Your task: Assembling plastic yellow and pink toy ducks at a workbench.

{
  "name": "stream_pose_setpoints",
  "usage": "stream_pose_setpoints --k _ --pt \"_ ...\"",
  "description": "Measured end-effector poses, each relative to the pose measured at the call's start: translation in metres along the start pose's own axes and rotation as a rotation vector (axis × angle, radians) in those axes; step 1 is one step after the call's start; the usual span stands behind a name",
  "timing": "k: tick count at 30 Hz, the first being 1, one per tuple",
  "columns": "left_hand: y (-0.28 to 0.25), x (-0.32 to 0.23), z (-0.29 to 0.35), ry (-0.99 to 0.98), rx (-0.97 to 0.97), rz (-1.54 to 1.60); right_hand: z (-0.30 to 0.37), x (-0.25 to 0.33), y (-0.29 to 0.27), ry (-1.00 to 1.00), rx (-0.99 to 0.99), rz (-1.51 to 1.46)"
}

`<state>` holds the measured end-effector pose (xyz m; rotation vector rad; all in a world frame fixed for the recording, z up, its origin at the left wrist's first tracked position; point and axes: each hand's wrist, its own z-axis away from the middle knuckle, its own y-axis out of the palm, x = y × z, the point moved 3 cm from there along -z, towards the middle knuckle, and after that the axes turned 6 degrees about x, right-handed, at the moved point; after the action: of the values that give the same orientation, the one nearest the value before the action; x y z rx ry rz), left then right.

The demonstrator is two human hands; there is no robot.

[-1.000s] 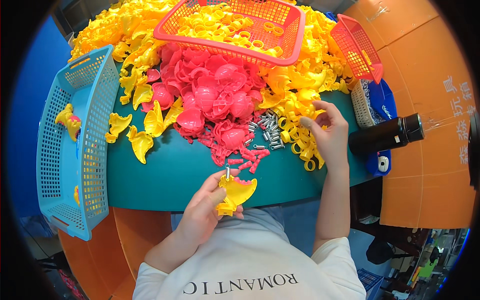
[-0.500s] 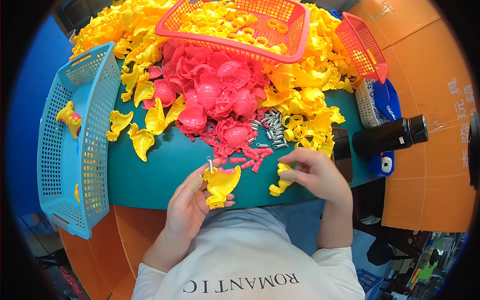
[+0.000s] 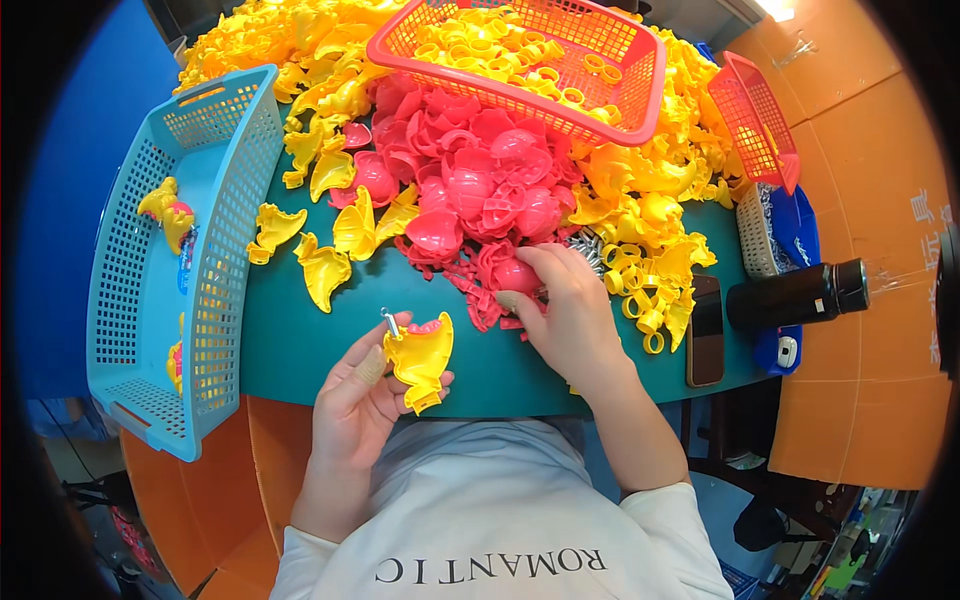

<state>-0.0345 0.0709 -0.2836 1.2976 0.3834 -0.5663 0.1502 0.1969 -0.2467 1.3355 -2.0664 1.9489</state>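
My left hand (image 3: 352,400) holds a yellow plastic shell half (image 3: 421,362) over the table's near edge, its hollow side showing. Pink bits line the shell's upper rim. A small metal spring (image 3: 389,322) stands up at its corner, beside my fingertips. My right hand (image 3: 562,310) reaches into the near end of the pile of pink plastic parts (image 3: 470,190). Its thumb and forefinger are apart, touching the pink parts; the other fingers are partly hidden. Beside my right forearm a sliver of a yellow piece (image 3: 573,389) shows at the table edge.
A blue basket (image 3: 262,130) with several yellow-and-pink pieces stands left. Yellow shells (image 3: 325,270) lie loose nearby. A red basket (image 3: 640,100) of yellow rings sits on the heap. Metal springs (image 3: 588,245), yellow rings (image 3: 652,318), a phone (image 3: 704,335) and a black bottle (image 3: 780,300) lie right.
My right hand has let go of the yellow piece near the table edge and moved forward and left into the pink parts. My left hand still holds the yellow shell. The whole view has shifted.
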Motion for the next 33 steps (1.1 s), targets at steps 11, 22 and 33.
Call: stream_pose_setpoints --k 11,22,33 --pt "0.014 0.008 -0.014 -0.098 0.055 -0.012 0.008 -0.031 -0.006 0.091 0.066 -0.601" --pt "0.036 0.016 -0.020 -0.312 0.399 -0.166 0.031 0.001 -0.028 0.221 0.347 -1.099" --pt "0.039 0.028 -0.027 -0.421 0.318 0.018 0.065 -0.011 -0.002 0.513 0.064 -1.424"
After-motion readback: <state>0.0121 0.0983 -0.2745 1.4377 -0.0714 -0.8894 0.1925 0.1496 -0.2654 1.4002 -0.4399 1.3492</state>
